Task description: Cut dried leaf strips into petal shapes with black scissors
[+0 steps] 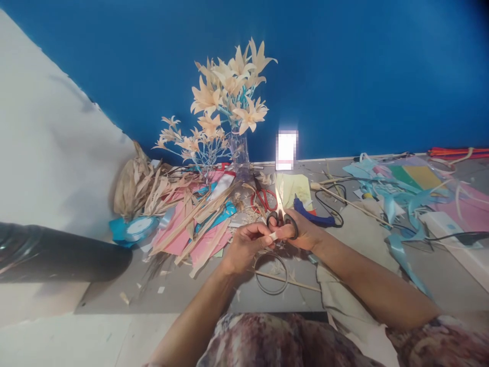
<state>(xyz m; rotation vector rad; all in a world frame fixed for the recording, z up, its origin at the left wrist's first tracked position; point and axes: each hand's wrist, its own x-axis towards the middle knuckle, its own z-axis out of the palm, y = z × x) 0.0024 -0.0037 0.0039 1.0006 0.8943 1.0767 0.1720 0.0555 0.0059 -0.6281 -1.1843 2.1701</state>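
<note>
Scissors with black handles point up and away, their blades slightly apart, held in my right hand. Between the fingertips of both hands sits a small cream strip, probably corn husk like the pieces around. My left hand pinches it from the left side, while the right thumb and forefinger meet it from the right. Below my hands a thin wire ring lies on the grey table, across a slender stick.
Dried husks, pink paper and a ribbon roll lie left. Behind stand husk flowers in a glass vase. Red-handled scissors, a blue glue gun and a white power strip are also there.
</note>
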